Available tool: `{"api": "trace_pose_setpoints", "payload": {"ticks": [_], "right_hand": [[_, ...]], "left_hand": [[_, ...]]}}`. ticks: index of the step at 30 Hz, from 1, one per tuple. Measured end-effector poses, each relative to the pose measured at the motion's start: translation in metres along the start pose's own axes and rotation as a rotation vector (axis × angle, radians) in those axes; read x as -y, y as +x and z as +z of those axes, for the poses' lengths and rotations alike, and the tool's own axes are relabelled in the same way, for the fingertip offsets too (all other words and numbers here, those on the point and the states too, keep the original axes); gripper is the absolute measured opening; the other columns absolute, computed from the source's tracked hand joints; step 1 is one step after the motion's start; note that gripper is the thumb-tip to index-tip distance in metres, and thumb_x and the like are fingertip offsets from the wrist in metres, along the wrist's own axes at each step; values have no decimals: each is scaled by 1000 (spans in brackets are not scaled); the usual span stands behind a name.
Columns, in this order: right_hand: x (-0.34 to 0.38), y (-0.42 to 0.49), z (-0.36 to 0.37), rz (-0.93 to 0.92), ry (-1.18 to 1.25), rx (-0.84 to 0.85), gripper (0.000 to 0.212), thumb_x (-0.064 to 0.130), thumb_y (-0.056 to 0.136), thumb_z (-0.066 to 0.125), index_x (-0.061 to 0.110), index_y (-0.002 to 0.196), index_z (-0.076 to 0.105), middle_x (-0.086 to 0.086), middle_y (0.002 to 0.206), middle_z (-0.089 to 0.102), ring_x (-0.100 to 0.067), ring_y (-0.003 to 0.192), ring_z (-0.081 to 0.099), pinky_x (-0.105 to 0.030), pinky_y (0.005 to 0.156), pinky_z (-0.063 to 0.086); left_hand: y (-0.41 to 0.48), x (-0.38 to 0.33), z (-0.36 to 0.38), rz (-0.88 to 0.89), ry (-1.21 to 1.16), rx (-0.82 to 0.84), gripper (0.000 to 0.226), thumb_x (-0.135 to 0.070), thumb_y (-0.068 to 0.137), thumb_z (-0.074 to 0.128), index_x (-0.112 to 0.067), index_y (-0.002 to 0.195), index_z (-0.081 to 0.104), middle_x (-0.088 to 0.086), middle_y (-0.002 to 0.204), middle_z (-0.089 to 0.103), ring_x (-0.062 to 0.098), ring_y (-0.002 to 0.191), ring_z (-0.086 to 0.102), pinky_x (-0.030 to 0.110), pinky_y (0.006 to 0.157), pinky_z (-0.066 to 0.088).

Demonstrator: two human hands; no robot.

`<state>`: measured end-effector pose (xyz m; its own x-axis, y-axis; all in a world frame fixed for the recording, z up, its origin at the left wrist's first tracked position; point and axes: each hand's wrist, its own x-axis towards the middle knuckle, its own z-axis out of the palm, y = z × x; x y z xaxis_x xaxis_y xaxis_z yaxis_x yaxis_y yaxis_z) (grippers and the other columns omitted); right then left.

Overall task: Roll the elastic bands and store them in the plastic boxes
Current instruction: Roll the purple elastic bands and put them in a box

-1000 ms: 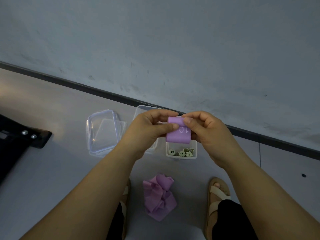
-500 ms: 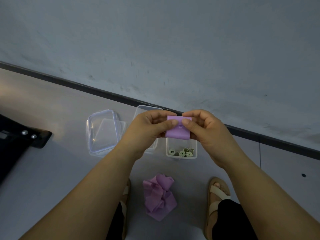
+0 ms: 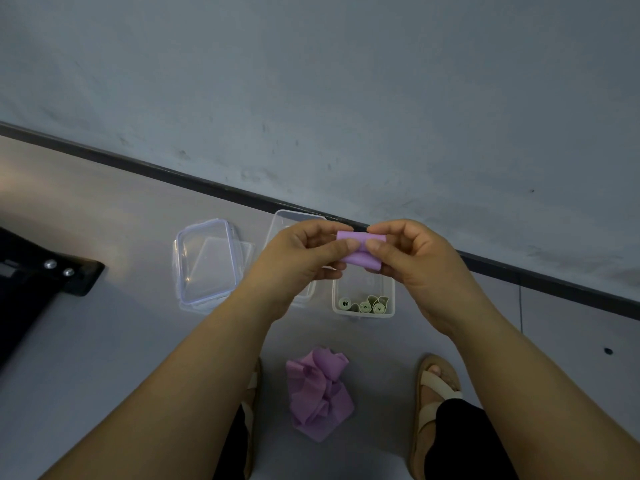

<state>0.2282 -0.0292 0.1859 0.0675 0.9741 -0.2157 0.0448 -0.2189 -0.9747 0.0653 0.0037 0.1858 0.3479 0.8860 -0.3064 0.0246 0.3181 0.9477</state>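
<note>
At far left on the floor, a dark object point(image 3: 41, 278) is cut off by the frame and hard to identify. Next lie stacked clear lids point(image 3: 207, 261), then an open clear box point(image 3: 294, 216) mostly hidden behind the left hand point(image 3: 298, 258). A heap of purple bands point(image 3: 318, 393) waits between the feet. Each grip pinches one end of the purple band point(image 3: 360, 254), partly rolled, in the air above the small box point(image 3: 363, 311) of green rolls point(image 3: 363, 304); the right hand point(image 3: 415, 265) takes the right end. Should either pinch slacken, the springy roll would likely unwind or drop. Fingers cover its ends, so its tightness cannot be judged
</note>
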Motion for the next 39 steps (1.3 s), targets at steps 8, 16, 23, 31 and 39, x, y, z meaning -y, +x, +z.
{"api": "trace_pose_setpoints", "payload": {"ticks": [8, 16, 23, 31, 39], "right_hand": [[2, -1, 1, -15, -27, 32, 15, 14, 84, 63, 27, 91, 60, 0, 96, 67, -13, 86, 66, -22, 74, 57], [2, -1, 1, 73, -16, 28, 8, 24, 90, 55, 23, 90, 63, 3, 86, 69, -11, 74, 69, -24, 73, 58], [3, -3, 6, 86, 153, 58, 15, 10, 80, 67, 17, 92, 61, -3, 86, 69, -13, 75, 67, -24, 73, 57], [-1, -5, 13, 1, 6, 14, 28, 12, 71, 77, 21, 88, 56, 2, 90, 67, -22, 84, 66, -35, 80, 55], [-3, -5, 12, -171, -284, 18, 45, 20, 67, 82, 36, 91, 47, 15, 95, 58, -8, 76, 59, -17, 64, 52]], "left_hand": [[1, 2, -3, 10, 25, -23, 13, -12, 82, 66, -17, 93, 68, 1, 83, 72, 12, 77, 65, 25, 74, 55], [1, 1, -3, 14, -8, -35, 15, -9, 80, 66, -18, 93, 67, -1, 83, 72, 11, 79, 67, 25, 76, 56], [3, 1, 4, -182, -605, -55, 32, -9, 64, 66, -10, 96, 62, 7, 84, 71, 13, 72, 69, 21, 65, 56], [3, 4, 7, -248, -606, -11, 37, -17, 67, 65, -3, 101, 63, 14, 97, 71, 18, 82, 69, 22, 68, 57], [3, 3, 3, -148, -321, -4, 20, -16, 72, 66, -8, 90, 69, 6, 81, 73, 17, 77, 67, 27, 78, 55]]}}
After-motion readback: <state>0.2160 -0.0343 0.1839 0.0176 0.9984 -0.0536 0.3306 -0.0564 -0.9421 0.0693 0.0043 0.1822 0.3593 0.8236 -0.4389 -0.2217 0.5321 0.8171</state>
